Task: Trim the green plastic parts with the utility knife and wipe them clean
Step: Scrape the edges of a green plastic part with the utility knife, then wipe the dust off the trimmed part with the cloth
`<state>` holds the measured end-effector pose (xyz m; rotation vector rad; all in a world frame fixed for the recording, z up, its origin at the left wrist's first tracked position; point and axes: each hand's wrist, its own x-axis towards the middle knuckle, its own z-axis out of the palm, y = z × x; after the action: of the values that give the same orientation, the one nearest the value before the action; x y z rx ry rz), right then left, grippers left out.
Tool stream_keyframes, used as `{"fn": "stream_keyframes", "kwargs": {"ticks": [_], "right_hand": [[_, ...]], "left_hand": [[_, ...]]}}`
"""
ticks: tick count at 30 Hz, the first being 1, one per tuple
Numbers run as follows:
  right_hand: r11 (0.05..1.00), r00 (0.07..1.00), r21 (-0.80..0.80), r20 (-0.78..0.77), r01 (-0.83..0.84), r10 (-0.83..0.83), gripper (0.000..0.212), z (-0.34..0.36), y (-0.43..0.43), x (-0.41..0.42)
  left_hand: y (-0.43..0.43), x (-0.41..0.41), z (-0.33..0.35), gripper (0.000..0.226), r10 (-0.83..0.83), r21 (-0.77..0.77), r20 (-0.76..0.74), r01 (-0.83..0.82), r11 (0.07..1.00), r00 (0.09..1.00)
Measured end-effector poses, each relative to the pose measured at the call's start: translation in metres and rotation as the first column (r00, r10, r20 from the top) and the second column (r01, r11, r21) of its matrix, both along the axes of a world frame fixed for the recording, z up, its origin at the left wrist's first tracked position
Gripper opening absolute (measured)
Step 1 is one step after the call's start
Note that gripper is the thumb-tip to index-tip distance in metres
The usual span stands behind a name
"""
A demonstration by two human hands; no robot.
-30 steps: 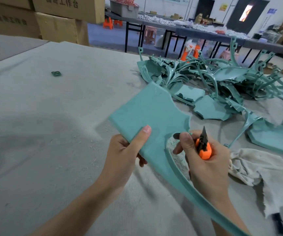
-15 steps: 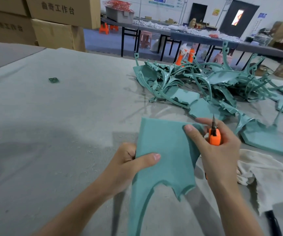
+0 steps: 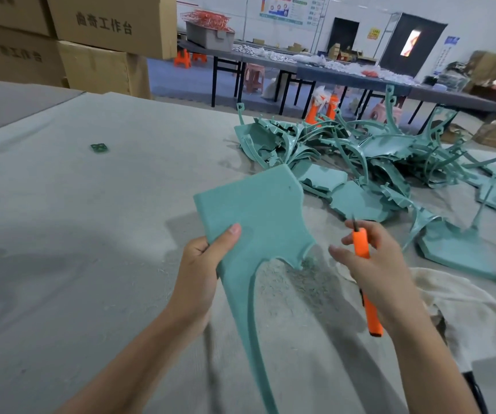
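Note:
My left hand point(image 3: 201, 265) grips a green plastic part point(image 3: 258, 216) by its left edge, thumb on top, holding it tilted above the table. The part is a flat panel with a long curved strip running down toward me. My right hand point(image 3: 372, 264) holds an orange utility knife point(image 3: 363, 264), blade tip pointing up, a short gap to the right of the part and not touching it. A whitish rag point(image 3: 467, 312) lies crumpled on the table just right of my right forearm.
A tangled pile of green plastic parts point(image 3: 375, 156) covers the table's far right. A small green scrap point(image 3: 99, 147) lies far left on the grey cloth-covered table point(image 3: 76, 234). Cardboard boxes point(image 3: 97, 40) stand behind at the left; dark tables point(image 3: 315, 73) stretch across the background.
My left hand has turned and lifted the part so its flat panel points away. My right hand, with the knife, has come off the part and sits apart to the right.

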<state>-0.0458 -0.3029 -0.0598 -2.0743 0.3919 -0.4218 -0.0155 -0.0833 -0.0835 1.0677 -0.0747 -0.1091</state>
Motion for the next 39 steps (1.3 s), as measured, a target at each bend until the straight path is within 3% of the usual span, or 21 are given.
{"fn": "stream_keyframes", "kwargs": {"ticks": [5, 10, 14, 17, 19, 22, 25, 28, 30, 32, 33, 35, 37, 39], "right_hand": [[0.985, 0.963, -0.086, -0.239, -0.152, 0.128, 0.059, -0.004, 0.0, 0.001], [0.92, 0.967, -0.388, -0.251, -0.051, -0.053, 0.068, -0.014, -0.001, 0.009], [0.925, 0.909, -0.381, -0.383, 0.003, -0.161, 0.068, -0.016, -0.004, 0.022], [0.864, 0.907, -0.499, -0.39, -0.066, -0.156, 0.059, -0.022, -0.006, 0.018], [0.828, 0.92, -0.557, -0.356, -0.068, -0.163, 0.042, -0.028, -0.01, 0.016], [0.798, 0.967, -0.601, -0.182, 0.035, -0.18, 0.011, -0.033, -0.016, 0.018], [0.761, 0.976, -0.623, 0.025, 0.183, -0.215, 0.026, -0.03, -0.019, 0.014], [0.826, 0.956, -0.504, 0.262, 0.252, -0.132, 0.012, -0.021, -0.011, 0.002], [0.84, 0.942, -0.482, 0.321, 0.25, -0.096, 0.031, -0.015, -0.015, -0.009], [0.798, 0.975, -0.566, 0.187, 0.21, -0.124, 0.051, -0.008, -0.03, -0.022], [0.731, 0.978, -0.654, 0.074, 0.195, -0.195, 0.056, -0.008, -0.043, -0.03], [0.604, 0.885, -0.793, -0.219, 0.084, -0.411, 0.069, -0.004, -0.064, -0.048], [0.601, 0.761, -0.799, -0.403, -0.021, -0.508, 0.074, -0.007, -0.073, -0.059], [0.671, 0.807, -0.741, -0.403, -0.01, -0.432, 0.059, -0.02, -0.076, -0.062]], "left_hand": [[0.002, 0.002, 0.002, 0.022, 0.154, -0.027, -0.018, -0.155, 0.988, 0.988], [0.001, 0.0, -0.001, 0.024, 0.156, 0.012, 0.056, -0.157, 0.988, 0.986], [-0.001, -0.001, -0.004, 0.022, 0.124, 0.007, 0.085, -0.125, 0.992, 0.989], [-0.001, -0.001, -0.005, 0.022, 0.122, 0.002, 0.093, -0.123, 0.992, 0.988], [-0.001, 0.0, -0.006, 0.022, 0.127, 0.004, 0.093, -0.128, 0.992, 0.988], [-0.001, 0.001, -0.007, 0.022, 0.128, -0.004, 0.091, -0.128, 0.992, 0.988], [0.0, 0.001, -0.008, 0.022, 0.126, -0.004, 0.091, -0.126, 0.992, 0.988], [-0.001, 0.001, -0.008, 0.022, 0.131, -0.005, 0.096, -0.131, 0.991, 0.987], [-0.001, 0.001, -0.008, 0.022, 0.138, 0.004, 0.098, -0.139, 0.99, 0.986], [0.0, 0.0, -0.008, 0.023, 0.14, 0.017, 0.104, -0.143, 0.99, 0.985], [0.0, 0.0, -0.009, 0.023, 0.139, 0.022, 0.108, -0.143, 0.99, 0.984], [0.001, 0.0, -0.009, 0.025, 0.133, 0.036, 0.113, -0.137, 0.99, 0.985], [0.0, -0.001, -0.009, 0.026, 0.126, 0.052, 0.111, -0.133, 0.99, 0.986], [-0.001, -0.002, -0.009, 0.028, 0.121, 0.079, 0.118, -0.131, 0.988, 0.986]]}}
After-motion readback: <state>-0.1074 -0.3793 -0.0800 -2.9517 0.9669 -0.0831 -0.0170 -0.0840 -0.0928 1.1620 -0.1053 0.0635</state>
